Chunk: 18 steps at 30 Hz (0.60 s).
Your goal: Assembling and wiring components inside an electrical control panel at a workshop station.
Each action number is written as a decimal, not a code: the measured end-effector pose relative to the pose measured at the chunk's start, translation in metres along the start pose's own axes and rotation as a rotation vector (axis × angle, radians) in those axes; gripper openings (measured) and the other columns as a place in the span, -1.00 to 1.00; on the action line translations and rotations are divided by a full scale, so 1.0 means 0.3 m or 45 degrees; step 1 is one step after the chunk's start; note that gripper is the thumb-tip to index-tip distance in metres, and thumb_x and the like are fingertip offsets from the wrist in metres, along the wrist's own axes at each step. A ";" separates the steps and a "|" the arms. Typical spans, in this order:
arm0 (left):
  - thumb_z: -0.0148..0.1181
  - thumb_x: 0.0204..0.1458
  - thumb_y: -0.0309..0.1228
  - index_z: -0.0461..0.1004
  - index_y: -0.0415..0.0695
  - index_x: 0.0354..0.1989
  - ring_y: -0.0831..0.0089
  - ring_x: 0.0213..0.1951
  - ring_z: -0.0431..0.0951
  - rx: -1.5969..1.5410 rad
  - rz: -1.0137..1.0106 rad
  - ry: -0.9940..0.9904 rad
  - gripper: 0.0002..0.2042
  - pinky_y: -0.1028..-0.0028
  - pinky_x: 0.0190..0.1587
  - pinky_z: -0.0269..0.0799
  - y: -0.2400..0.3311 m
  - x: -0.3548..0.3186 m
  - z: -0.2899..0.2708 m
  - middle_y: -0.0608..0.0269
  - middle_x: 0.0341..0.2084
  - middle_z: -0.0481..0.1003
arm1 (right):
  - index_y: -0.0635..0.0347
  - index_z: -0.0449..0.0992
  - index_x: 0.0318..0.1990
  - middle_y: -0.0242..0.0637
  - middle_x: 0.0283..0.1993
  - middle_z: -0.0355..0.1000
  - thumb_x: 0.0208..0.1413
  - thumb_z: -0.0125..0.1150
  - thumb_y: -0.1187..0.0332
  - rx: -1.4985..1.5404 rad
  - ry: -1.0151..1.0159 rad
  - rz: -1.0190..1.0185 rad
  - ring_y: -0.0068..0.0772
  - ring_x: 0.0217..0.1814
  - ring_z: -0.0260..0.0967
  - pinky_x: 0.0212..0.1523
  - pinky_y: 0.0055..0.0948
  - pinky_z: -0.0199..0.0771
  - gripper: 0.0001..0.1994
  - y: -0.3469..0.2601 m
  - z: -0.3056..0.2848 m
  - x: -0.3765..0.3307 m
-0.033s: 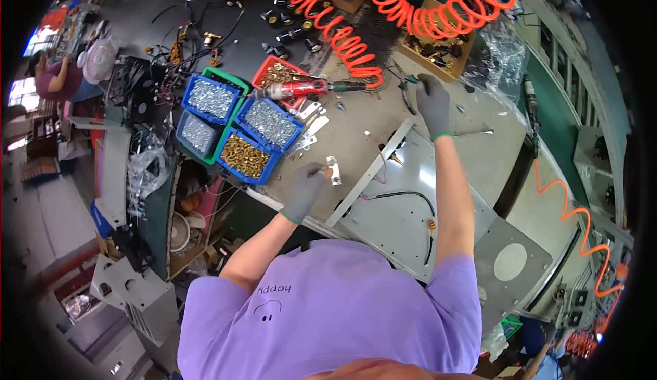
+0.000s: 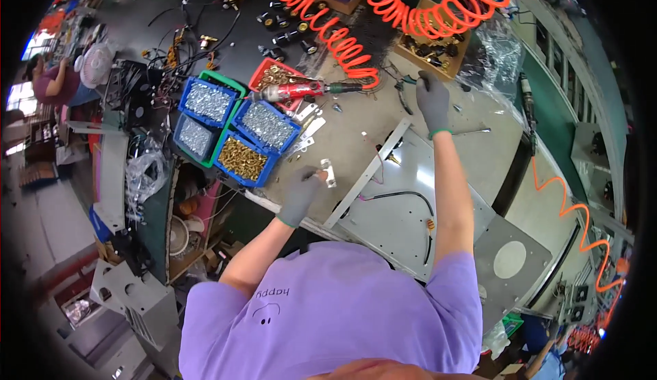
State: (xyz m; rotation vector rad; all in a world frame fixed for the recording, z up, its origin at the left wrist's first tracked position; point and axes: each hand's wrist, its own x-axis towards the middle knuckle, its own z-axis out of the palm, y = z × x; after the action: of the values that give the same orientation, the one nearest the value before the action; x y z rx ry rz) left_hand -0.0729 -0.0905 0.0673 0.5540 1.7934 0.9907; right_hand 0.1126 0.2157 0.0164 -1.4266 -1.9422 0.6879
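bracket | small, white metal, holed, flat on counter edge; pliers | dark handles, lying on counter

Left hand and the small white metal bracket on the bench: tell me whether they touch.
Touching. The head view shows the gloved left hand with its fingertips closed on the edge of the small white bracket, no gap between them.

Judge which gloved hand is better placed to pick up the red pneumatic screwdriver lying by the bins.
Probably the right hand: it rests on the bench with nothing clearly in it, beside the red pneumatic screwdriver. The left hand is occupied, pinching a small white metal bracket.
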 end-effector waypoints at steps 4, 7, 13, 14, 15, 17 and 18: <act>0.15 -0.04 -0.30 0.50 -0.29 -0.40 0.66 -0.50 0.28 -0.132 -0.014 0.122 -0.75 0.59 -0.43 0.17 -0.054 -0.049 -0.024 0.44 -0.60 0.36 | 0.19 0.50 -0.21 0.02 -0.30 0.45 0.01 0.03 0.32 -0.136 0.058 0.106 0.04 -0.23 0.40 -0.19 -0.16 0.38 -0.76 0.076 -0.036 0.125; 0.15 -0.05 -0.30 0.49 -0.30 -0.40 0.68 -0.48 0.24 -0.194 -0.171 0.072 -0.75 0.59 -0.43 0.13 -0.081 -0.061 -0.039 0.46 -0.58 0.34 | 0.21 0.51 -0.24 0.04 -0.31 0.45 0.01 0.04 0.29 -0.417 0.091 0.086 0.06 -0.23 0.40 -0.20 -0.12 0.39 -0.76 0.108 -0.064 0.226; 0.19 -0.06 -0.34 0.48 -0.19 -0.41 0.65 -0.47 0.28 -0.398 -0.219 0.188 -0.84 0.61 -0.38 0.19 -0.080 -0.015 -0.039 0.44 -0.56 0.37 | 0.19 0.51 -0.18 0.03 -0.13 0.44 -0.10 0.14 0.15 -0.858 -0.542 0.355 -0.02 -0.04 0.39 -0.05 -0.20 0.41 -0.63 0.128 -0.047 0.415; 0.14 -0.02 -0.36 0.48 -0.19 -0.44 0.72 -0.50 0.20 -0.382 -0.189 0.151 -0.86 0.64 -0.45 0.08 -0.075 0.000 -0.032 0.51 -0.59 0.31 | 0.18 0.51 -0.15 0.00 -0.11 0.44 -0.10 0.14 0.14 -0.885 -0.580 0.347 -0.05 -0.02 0.39 -0.04 -0.22 0.41 -0.62 0.146 -0.029 0.443; 0.14 -0.02 -0.36 0.48 -0.19 -0.44 0.72 -0.50 0.20 -0.405 -0.200 0.149 -0.86 0.64 -0.45 0.08 -0.071 0.016 -0.024 0.51 -0.59 0.31 | 0.17 0.50 -0.13 -0.03 -0.08 0.43 -0.10 0.13 0.14 -0.883 -0.619 0.291 -0.08 0.00 0.38 -0.04 -0.23 0.41 -0.61 0.171 -0.011 0.466; 0.14 -0.01 -0.35 0.49 -0.18 -0.45 0.74 -0.51 0.18 -0.389 -0.196 0.116 -0.85 0.65 -0.46 0.05 -0.063 0.042 -0.011 0.53 -0.60 0.30 | 0.14 0.49 -0.11 -0.10 -0.04 0.42 -0.09 0.12 0.20 -0.858 -0.605 0.343 -0.12 0.00 0.38 -0.04 -0.24 0.41 -0.63 0.232 0.014 0.511; 0.14 -0.01 -0.35 0.49 -0.18 -0.46 0.75 -0.52 0.16 -0.381 -0.207 0.126 -0.85 0.66 -0.47 0.03 -0.060 0.053 0.003 0.54 -0.62 0.28 | 0.13 0.49 -0.11 -0.10 -0.05 0.42 -0.10 0.11 0.24 -1.057 -0.386 -0.276 -0.11 -0.02 0.39 -0.06 -0.23 0.41 -0.65 0.262 0.020 0.530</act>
State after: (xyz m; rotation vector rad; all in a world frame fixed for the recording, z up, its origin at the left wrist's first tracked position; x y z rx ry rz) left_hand -0.0777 -0.0888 0.0438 0.1732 1.7041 1.1620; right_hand 0.1230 0.3898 -0.0160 -1.5742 -2.7568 -0.0460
